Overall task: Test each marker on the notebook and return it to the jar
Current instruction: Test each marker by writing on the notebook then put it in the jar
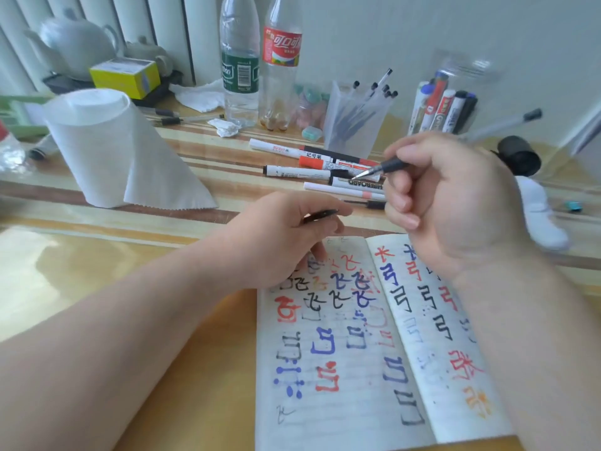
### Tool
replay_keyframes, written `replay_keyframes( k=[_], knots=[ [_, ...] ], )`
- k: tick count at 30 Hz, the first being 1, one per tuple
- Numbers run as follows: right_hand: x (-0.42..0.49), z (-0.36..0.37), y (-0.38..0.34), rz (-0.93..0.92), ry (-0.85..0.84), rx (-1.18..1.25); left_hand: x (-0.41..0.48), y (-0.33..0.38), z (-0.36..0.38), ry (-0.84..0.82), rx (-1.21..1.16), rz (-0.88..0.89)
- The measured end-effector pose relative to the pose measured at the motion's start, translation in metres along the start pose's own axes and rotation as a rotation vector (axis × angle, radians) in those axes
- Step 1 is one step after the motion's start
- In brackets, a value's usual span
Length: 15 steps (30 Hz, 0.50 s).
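On the tabletop (97, 271) the open notebook (341, 369) lies under my arms, with the jar (468, 70) of markers well behind. My right hand (455, 203) has its fingers clamped on an uncapped pen (387, 167), held above the page. My left hand (283, 242) pinches a black cap (320, 215). Testing seems next: lower the tip and write 1 mark.

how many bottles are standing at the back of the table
2: green-label bottle beside red-label bottle, back centre. A clear thing at the left edge may be another.
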State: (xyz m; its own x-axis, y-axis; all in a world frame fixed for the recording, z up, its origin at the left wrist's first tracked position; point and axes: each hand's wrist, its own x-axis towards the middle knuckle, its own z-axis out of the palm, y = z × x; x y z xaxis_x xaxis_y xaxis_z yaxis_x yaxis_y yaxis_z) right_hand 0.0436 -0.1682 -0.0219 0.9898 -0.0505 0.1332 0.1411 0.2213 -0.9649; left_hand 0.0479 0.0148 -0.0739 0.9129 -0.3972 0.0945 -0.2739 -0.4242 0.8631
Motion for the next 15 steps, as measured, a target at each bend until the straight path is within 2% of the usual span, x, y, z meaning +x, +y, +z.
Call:
replay_keyframes(
  k=[4,7,15],
  knots=[
    [-0.008,-0.011,0.016,-0.109,-0.005,0.0,0.003,-0.002,0.001,-0.006,-0.191,0.004],
    [-0.007,-0.014,0.017,-0.092,-0.03,-0.049,0.003,-0.001,0.002,-0.032,-0.298,-0.016],
    [-0.007,-0.013,0.026,-0.051,-0.091,-0.104,0.002,0.0,0.001,-0.067,-0.366,0.008]
  ],
)
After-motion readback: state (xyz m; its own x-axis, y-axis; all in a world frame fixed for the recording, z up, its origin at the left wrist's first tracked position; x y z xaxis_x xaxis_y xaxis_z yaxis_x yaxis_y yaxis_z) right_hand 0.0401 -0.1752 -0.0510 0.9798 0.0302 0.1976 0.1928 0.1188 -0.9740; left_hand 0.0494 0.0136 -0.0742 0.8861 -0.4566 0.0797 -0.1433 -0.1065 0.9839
